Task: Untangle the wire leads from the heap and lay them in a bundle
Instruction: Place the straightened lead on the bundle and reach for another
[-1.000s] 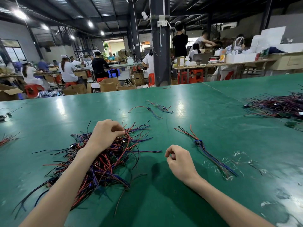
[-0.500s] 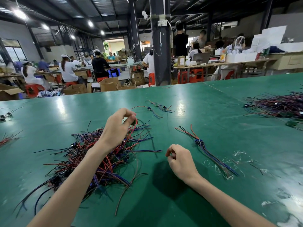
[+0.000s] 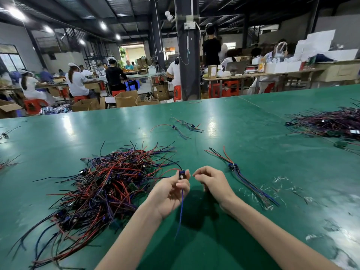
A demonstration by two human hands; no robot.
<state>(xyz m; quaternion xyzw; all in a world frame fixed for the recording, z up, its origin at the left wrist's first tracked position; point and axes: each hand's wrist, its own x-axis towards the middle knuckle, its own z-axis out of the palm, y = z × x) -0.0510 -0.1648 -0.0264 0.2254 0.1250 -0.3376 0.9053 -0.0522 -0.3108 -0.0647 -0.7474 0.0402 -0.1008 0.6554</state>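
Note:
A tangled heap of red, blue and black wire leads (image 3: 101,190) lies on the green table (image 3: 243,133), left of centre. My left hand (image 3: 171,191) pinches one wire lead (image 3: 182,175) by its small dark part, lifted just right of the heap; a blue strand hangs down from it and a red one trails back toward the heap. My right hand (image 3: 212,182) hovers close beside it with curled fingers that hold nothing. A short bundle of sorted leads (image 3: 245,178) lies to the right of my right hand.
A second big heap of leads (image 3: 329,123) sits at the far right. A few loose leads (image 3: 183,128) lie farther back, with more at the left edge (image 3: 5,164). Clear plastic scraps (image 3: 282,184) litter the right side. Other workers sit at benches beyond the table.
My left hand has left the top of the heap and drawn one lead out to the right. My right hand has risen off the table and moved toward it.

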